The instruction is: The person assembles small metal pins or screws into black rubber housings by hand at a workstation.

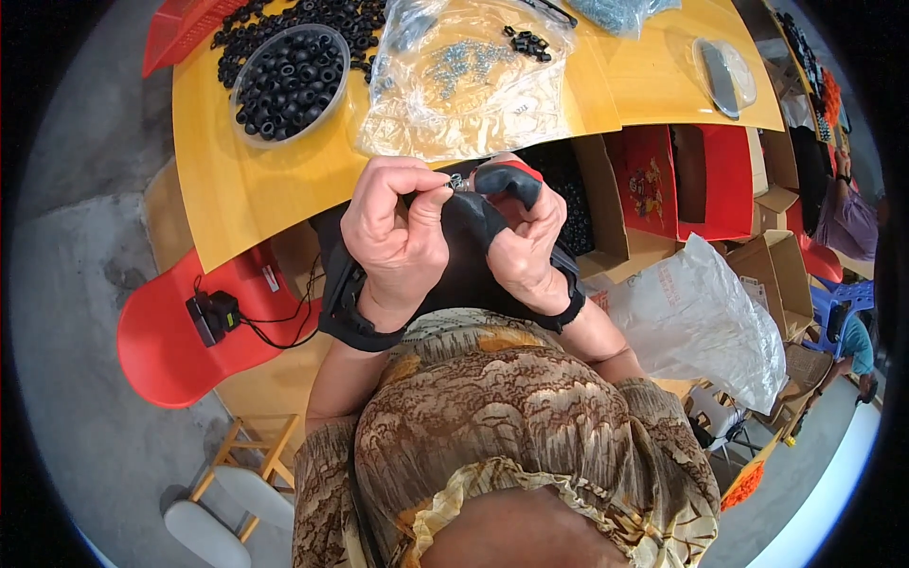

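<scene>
My left hand [398, 222] is closed in a pinch, thumb against forefinger, on a small silvery metal part [455, 181] just in front of the table's near edge. Close beside it, my right hand [526, 237] is curled, with black covers on its thumb and a finger. Its covered fingertips come up to the metal part; what lies between them is hidden. Beyond my hands, a clear plastic sheet [445, 128] bears scattered small metal pieces [466, 64] and a little pile of black parts [528, 44]. A clear bowl [248, 135] of black rings [292, 80] stands to the left.
More loose black rings [244, 43] lie behind the bowl on the yellow table [213, 180]. Under the table are open cardboard boxes and a red box [715, 180]. A red chair [166, 336] is at left, a plastic bag [696, 317] at right. Other people sit far right.
</scene>
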`<state>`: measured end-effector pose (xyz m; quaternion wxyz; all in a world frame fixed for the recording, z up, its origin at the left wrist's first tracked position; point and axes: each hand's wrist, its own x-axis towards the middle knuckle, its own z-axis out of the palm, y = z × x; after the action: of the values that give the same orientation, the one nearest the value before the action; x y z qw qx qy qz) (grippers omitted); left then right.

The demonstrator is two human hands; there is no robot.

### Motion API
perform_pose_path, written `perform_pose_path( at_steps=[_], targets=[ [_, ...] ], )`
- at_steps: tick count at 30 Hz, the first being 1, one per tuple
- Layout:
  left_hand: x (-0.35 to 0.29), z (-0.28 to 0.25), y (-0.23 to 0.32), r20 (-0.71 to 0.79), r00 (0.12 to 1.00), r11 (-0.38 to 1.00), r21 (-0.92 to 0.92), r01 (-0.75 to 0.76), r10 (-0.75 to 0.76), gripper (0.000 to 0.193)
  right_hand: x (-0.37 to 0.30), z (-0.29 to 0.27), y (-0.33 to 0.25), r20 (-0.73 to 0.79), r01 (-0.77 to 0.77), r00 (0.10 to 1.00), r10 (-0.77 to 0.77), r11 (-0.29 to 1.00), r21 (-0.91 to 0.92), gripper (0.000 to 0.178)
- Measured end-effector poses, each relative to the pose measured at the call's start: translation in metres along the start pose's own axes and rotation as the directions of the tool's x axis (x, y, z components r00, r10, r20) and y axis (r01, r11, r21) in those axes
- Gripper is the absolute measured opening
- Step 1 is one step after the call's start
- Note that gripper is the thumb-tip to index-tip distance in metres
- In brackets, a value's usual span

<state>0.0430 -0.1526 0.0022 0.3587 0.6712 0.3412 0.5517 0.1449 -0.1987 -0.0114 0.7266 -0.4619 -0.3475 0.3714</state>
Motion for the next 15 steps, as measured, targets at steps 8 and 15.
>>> perform_pose_path(
  at_steps=[8,15],
  targets=[
    [0.000,-0.001,0.003,0.154,0.910,0.834,-0.364,0.414,-0.384,0.005,0.014,-0.013,-0.001,0.208,0.526,0.847,-0.490,0.712,-0.465,0.022],
    [0.003,-0.008,-0.004,0.394,0.754,0.569,-0.496,0.656,-0.526,0.003,0.024,-0.019,-0.003,0.283,0.642,0.757,-0.589,0.589,-0.490,0.018]
  ],
)
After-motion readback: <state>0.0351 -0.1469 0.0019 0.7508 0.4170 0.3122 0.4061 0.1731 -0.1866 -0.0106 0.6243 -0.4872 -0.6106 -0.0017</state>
